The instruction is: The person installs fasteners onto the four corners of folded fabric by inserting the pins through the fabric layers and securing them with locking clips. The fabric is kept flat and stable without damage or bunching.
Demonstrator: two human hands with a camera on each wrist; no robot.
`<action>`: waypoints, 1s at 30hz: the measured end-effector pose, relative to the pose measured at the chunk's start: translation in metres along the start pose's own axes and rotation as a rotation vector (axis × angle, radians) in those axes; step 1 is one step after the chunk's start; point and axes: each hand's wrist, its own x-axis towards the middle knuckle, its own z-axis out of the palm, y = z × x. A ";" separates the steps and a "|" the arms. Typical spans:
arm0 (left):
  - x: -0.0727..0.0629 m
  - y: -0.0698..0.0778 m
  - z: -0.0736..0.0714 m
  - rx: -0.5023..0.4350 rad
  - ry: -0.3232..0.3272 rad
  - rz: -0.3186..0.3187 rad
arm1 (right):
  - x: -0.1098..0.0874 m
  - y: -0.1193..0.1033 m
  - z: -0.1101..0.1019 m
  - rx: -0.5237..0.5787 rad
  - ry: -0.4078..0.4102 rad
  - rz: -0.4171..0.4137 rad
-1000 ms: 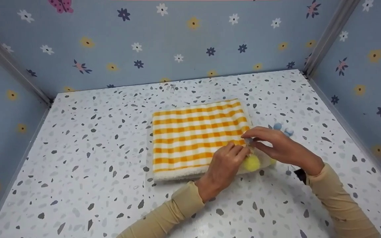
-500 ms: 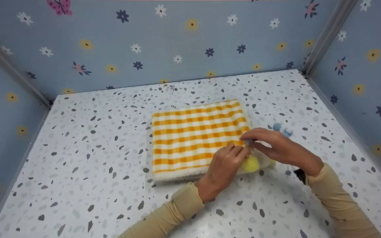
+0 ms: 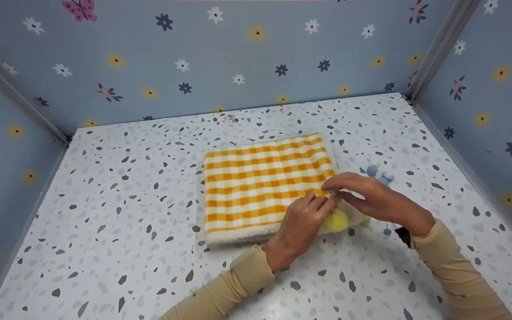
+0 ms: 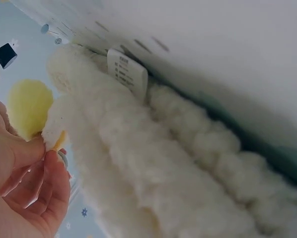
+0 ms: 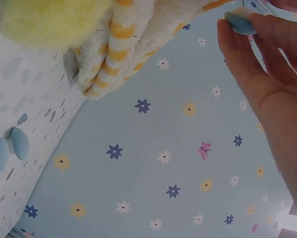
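Observation:
A folded yellow-and-white checked blanket with a cream fleecy underside lies on the table. My left hand pinches its right edge beside a fluffy yellow pompom; the left wrist view shows thumb and finger on the fleece. My right hand is just beyond, pinching a small blue rounded cap between thumb and fingers at that same edge. Whether the cap touches the fabric cannot be made out.
More blue caps lie on the speckled table right of the blanket. A small pin-like piece sits near the right wrist. A white label sticks out of the fleece layers. Flower-patterned panels enclose the back and sides.
Both hands keep their hold at the blanket's edge. The right fingertips have shifted very slightly toward the left hand, and the blue cap now shows less between them.

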 end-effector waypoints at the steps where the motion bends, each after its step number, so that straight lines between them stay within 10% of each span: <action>1: 0.000 0.000 0.000 0.002 -0.001 0.000 | 0.000 0.000 0.000 -0.002 0.001 -0.001; 30: -0.001 -0.001 0.002 0.026 0.028 0.004 | 0.000 -0.001 0.000 0.007 0.002 -0.017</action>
